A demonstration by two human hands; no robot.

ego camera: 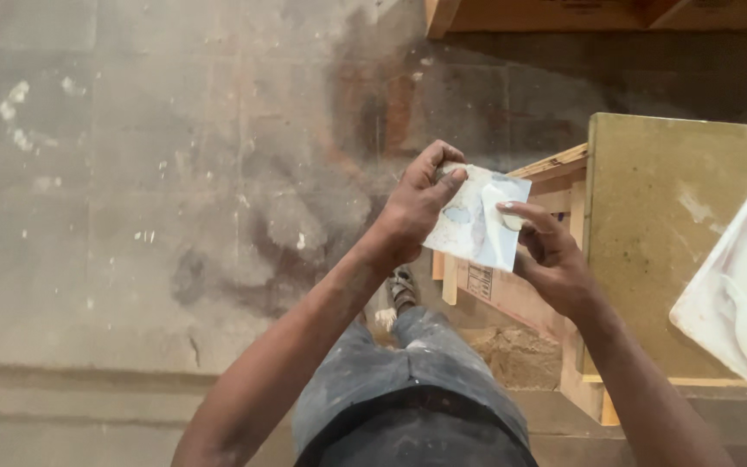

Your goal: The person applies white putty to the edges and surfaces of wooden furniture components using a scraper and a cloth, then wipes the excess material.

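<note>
My left hand grips the top left corner of a thin white square sheet smeared with pale paste, thumb on its face. My right hand is at the sheet's right edge, with a fingertip pressed on a white blob of paste near its upper right. Both hands hold it in front of me, above the floor and a wooden frame.
A flat olive-brown board lies on a wooden frame at the right. A white tray holding white paste sits at the far right edge. The dusty stained concrete floor spreads left. My leg and shoe are below.
</note>
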